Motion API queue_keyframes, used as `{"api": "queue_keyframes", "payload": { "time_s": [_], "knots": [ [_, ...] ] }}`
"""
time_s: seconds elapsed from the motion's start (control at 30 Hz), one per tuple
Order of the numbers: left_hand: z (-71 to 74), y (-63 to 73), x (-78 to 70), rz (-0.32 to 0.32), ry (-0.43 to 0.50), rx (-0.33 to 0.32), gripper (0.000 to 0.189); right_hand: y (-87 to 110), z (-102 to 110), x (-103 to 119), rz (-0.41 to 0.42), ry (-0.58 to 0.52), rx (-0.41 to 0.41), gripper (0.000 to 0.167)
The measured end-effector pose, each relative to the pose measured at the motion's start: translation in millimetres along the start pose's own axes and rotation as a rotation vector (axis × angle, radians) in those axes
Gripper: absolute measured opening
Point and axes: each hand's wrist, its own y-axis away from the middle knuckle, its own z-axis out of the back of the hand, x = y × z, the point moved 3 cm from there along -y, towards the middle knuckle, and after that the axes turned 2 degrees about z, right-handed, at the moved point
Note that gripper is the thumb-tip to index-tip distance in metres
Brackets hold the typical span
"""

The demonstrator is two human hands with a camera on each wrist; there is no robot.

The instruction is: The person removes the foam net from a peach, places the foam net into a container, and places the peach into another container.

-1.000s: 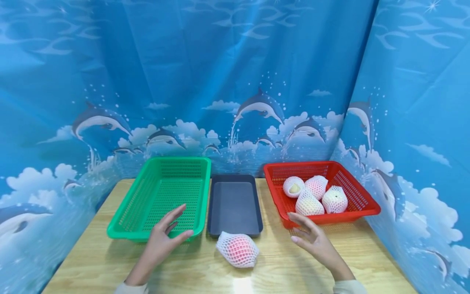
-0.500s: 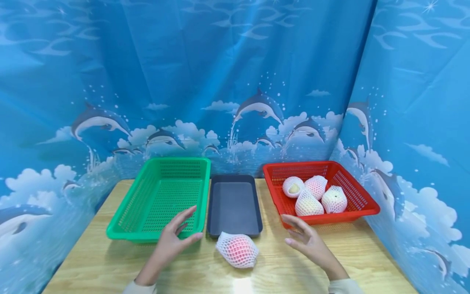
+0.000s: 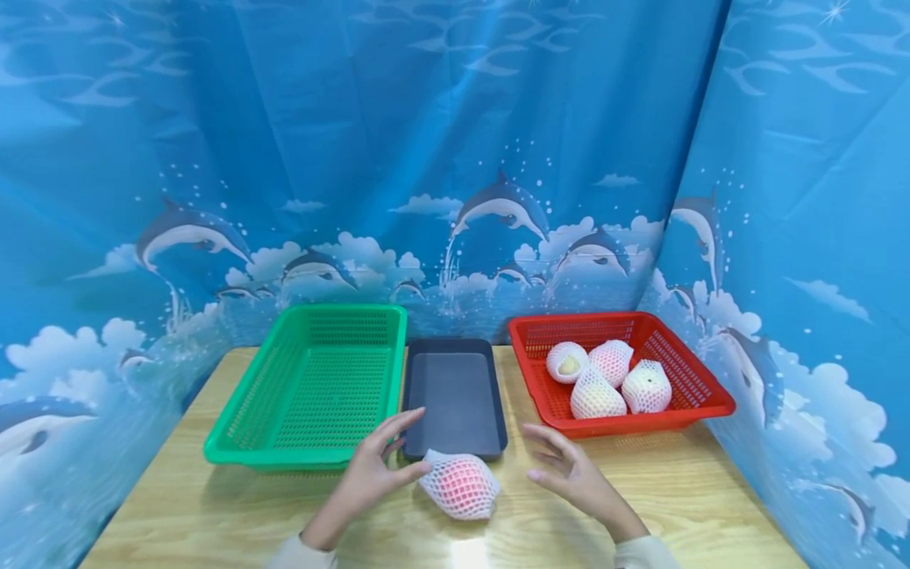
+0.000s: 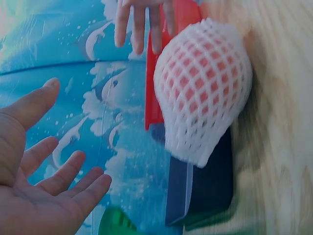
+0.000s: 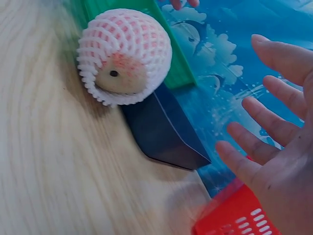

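A pink fruit (image 3: 464,488) in a white foam net lies on the wooden table at the near end of a dark grey tray (image 3: 455,395). In the right wrist view, one end of this fruit (image 5: 122,73) shows pale skin with a small dark spot. My left hand (image 3: 371,468) is just left of it, fingers spread, the thumb tip overlapping the net's edge in the head view. To the fruit's right, my right hand (image 3: 574,479) hovers with extended fingers and its palm turned inward. Both palms hold nothing.
A green basket (image 3: 242,419) with no fruit in it stands left of the tray. On the right, a red basket (image 3: 700,395) carries several net-wrapped fruits (image 3: 597,395). Behind the table hangs a blue dolphin-print curtain (image 3: 355,158).
Both hands have moved inward toward the netted fruit, the left one rightward and the right one leftward. The fruit, tray and baskets have stayed in place.
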Motion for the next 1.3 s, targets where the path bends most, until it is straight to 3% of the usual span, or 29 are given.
{"api": "queue_keyframes", "payload": {
  "time_s": [0.3, 0.6, 0.87, 1.3],
  "knots": [
    [-22.8, 3.0, 5.3, 0.055, -0.05, 0.07, 0.069, -4.1, -18, -7, 0.0, -0.019, 0.047, 0.055],
    [-36.1, 8.5, 19.4, 0.008, -0.159, 0.108, 0.066, -5.8, -37, -20, -0.032, 0.006, 0.082, 0.053],
    [-43.6, 12.3, 28.1, 0.081, -0.169, 0.161, 0.065, -5.5, -56, -28, -0.097, -0.061, 0.094, 0.053],
    [-49.2, 20.9, 40.0, 0.115, -0.132, 0.173, 0.057, -12.1, -78, -31, -0.168, -0.122, 0.112, 0.066]
  ]
}}
